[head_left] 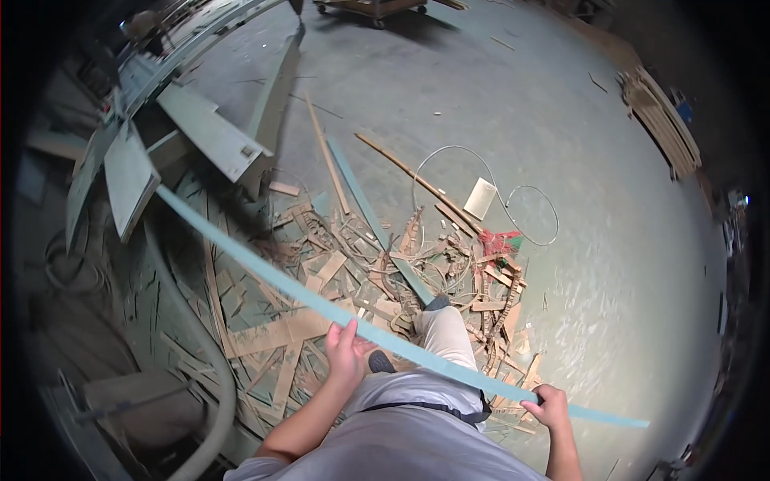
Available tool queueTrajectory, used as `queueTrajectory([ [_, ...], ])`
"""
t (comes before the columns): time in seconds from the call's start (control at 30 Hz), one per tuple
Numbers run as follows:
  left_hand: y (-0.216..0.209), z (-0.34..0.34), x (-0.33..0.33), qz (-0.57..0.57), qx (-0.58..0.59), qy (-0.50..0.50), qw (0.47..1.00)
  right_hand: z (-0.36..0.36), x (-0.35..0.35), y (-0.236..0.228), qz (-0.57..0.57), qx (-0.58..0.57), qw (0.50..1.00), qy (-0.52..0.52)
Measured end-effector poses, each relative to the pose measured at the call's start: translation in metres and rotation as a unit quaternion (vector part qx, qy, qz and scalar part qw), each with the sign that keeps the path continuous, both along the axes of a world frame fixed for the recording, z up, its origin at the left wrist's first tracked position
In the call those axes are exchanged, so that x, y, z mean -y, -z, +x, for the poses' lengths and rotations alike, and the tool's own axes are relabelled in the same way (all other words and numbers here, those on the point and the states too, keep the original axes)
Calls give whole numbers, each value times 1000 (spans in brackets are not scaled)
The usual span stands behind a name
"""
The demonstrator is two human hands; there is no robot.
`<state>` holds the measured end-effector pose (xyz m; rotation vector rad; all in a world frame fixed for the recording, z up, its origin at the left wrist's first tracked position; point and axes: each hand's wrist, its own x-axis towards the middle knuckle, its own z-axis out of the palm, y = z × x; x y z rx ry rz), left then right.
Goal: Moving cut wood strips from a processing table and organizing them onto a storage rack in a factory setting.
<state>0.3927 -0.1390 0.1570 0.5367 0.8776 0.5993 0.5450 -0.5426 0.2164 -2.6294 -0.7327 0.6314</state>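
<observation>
A long, narrow light-blue strip [265, 276] runs slantwise in front of my body, from beside the grey machine at the upper left to the lower right. My left hand [345, 353] pinches its lower edge near the middle, with the thumb and fingertips showing at that edge. Closer to the strip's right end, my right hand [548, 403] is closed around it, and the tapered tip sticks out beyond. The far left end of the strip lies by a pale metal panel [131, 178] of the machine and is partly hidden there.
Wood offcuts [293, 329] and scraps litter the floor around my feet. A red-and-green broom head [501, 243] with a wooden handle [397, 164] lies among them, near a looped wire [533, 215]. A grey hose [200, 337] curves at left. Stacked boards [662, 120] stand at far right.
</observation>
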Motion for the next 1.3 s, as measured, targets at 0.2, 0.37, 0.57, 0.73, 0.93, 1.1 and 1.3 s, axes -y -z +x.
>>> queueTrajectory([
  [0.2, -11, 114, 9, 48, 29, 15, 998, 145, 0, 12, 25, -4, 1000, 1],
  [0.37, -11, 249, -7, 21, 71, 147, 986, 280, -3, 16, 60, 20, 997, 36],
  [0.57, -32, 437, -58, 48, 81, 197, 976, 420, -38, 26, 66, 87, 990, 91],
  [0.73, -27, 552, -149, 105, 83, 210, 969, 485, -104, 57, 76, 90, 985, 128],
  [0.93, 3, 625, -203, 103, 125, 234, 959, 487, -180, 53, 44, 49, 982, 177],
  [1.1, -19, 754, -320, 130, 99, 317, 934, 543, -310, 62, 131, 22, 960, 245],
  [1.3, -16, 961, -391, 110, 112, 370, 916, 670, -392, 86, 132, 68, 939, 312],
])
